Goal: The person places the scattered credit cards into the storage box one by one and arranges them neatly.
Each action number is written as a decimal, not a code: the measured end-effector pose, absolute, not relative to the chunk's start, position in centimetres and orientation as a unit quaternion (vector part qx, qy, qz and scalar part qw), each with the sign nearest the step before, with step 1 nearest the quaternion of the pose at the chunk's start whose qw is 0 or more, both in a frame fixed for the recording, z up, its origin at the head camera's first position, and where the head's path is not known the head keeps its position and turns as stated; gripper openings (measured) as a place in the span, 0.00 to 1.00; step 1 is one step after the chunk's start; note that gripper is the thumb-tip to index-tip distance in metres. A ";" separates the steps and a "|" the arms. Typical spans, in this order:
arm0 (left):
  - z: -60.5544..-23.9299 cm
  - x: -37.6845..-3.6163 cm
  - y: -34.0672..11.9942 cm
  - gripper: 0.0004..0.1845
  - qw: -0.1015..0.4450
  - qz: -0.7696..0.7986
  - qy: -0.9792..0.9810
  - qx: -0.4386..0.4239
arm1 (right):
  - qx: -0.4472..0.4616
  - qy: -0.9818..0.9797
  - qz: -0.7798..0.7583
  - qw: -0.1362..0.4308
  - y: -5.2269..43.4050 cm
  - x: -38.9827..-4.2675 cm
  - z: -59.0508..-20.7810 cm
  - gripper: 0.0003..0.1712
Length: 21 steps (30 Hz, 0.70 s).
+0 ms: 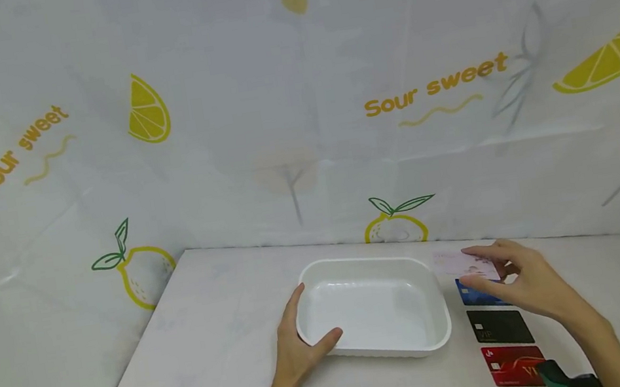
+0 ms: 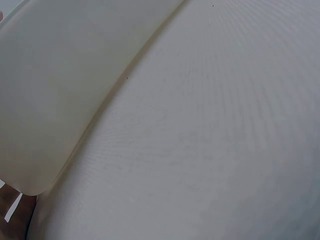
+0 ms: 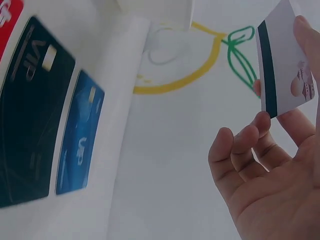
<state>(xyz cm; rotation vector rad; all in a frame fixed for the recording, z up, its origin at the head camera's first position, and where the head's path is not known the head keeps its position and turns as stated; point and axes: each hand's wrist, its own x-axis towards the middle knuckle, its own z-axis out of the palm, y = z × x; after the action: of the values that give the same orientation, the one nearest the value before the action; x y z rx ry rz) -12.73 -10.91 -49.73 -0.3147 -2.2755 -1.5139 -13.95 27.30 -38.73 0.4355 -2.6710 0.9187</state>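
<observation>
One white tray (image 1: 371,307), four cards (one pale card (image 1: 462,263) lifted)

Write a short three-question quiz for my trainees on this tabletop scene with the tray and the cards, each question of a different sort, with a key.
1. True or false: the right hand pinches a pale card lifted off the table.
2. Which card lies nearest the person? A) blue card B) black card C) red card
3. Fill in: the left hand grips the rim of the white ____.

Key: 1 true; 2 C; 3 tray.
</observation>
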 end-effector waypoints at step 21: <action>-50.0 -12.8 -10.9 0.53 0.191 -0.543 -0.811 -0.103 | 0.182 -0.906 0.364 0.112 20.0 -14.8 -38.5 0.26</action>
<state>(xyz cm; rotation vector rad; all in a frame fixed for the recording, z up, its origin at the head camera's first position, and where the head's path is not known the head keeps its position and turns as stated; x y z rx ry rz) -12.79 -10.91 -49.97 -0.2892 -2.2784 -1.5243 -14.75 19.96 -38.49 0.5342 -2.6611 1.0693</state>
